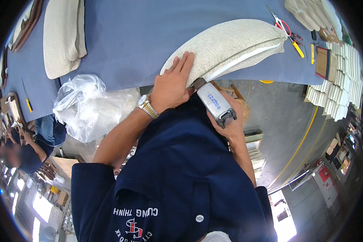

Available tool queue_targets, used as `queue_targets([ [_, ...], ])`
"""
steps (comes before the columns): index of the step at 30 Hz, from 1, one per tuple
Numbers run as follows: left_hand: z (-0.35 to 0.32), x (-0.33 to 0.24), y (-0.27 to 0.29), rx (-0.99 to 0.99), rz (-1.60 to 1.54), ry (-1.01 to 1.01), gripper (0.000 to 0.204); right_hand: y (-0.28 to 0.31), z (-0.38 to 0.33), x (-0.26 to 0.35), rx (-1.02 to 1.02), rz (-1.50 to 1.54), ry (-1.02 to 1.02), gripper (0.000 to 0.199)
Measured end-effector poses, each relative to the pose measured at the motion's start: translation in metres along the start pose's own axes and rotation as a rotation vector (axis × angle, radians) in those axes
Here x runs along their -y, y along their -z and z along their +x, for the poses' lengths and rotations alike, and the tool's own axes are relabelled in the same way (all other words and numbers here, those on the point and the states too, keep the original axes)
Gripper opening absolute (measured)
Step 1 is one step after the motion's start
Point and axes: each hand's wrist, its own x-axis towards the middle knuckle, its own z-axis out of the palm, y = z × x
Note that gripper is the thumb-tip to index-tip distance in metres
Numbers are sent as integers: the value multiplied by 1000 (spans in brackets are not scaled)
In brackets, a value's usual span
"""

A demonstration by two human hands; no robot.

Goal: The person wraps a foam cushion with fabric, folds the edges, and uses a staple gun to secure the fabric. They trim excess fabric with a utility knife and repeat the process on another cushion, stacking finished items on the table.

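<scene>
A curved, padded backrest (230, 44) in beige woven fabric lies on the blue-covered table (121, 36), overhanging its near edge. A white strip shows along the opening in its lower side. My left hand (175, 84) grips its near left end, fingers stretched over the fabric and thumb at the edge. In my right hand (232, 117) is a grey staple gun (213, 101), its dark nose against or very close to the backrest's near end, beside my left thumb. The gun hides part of my right fingers.
Another beige padded piece (62, 40) lies at the table's left. Crumpled clear plastic (88, 105) hangs by the near edge. Scissors (280, 25) and a yellow-handled tool (297, 49) lie at the right, near stacked pale pieces (339, 76). A person (28, 147) works at the far left.
</scene>
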Motion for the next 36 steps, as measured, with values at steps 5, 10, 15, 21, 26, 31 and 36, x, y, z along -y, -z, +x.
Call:
queue_targets([
  [5,0,-3,-2,-6,19,7,99,-8,-7,-12,-11,18,-35,43],
  [10,-4,0,-5,-49,17,-20,96,-6,-8,5,-21,-9,34,37],
  [15,-5,2,-8,-43,19,-17,94,-7,-11,7,10,-20,93,39],
  [21,1,14,-1,-11,-88,-30,104,-21,6,15,-33,-46,75,37],
  [26,-4,50,6,-43,-356,-256,107,-20,19,22,-30,-10,154,31],
  [31,-20,45,2,-39,-272,-102,99,-18,17,24,5,8,122,27],
  [36,-21,33,7,-33,-262,-61,102,-16,10,26,39,53,97,27],
])
